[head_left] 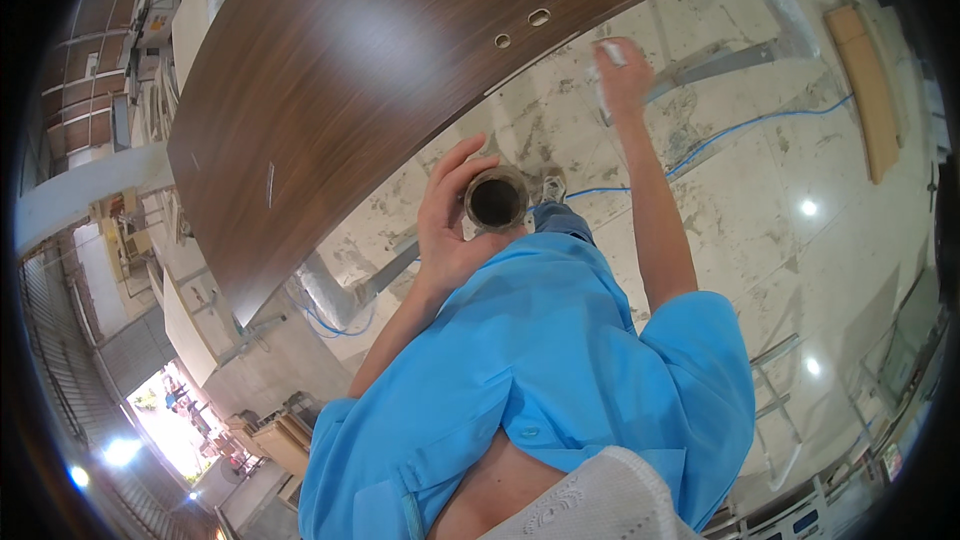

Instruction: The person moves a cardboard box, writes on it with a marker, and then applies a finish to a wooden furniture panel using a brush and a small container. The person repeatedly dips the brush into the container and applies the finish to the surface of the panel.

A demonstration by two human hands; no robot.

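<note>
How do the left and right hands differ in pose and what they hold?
The left hand is close to the chest, curled round a dark round cup; the right hand is stretched out, gripping a pale rag. The left forearm is bent; the right is almost straight. Both are bare and near the brown panel.

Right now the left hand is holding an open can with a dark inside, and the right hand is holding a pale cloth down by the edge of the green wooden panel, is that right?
Not quite: in the head view the wooden panel is dark brown, not green. The rest stands: the left hand holds the open can, and the right hand holds a pale cloth by the panel's edge.
</note>
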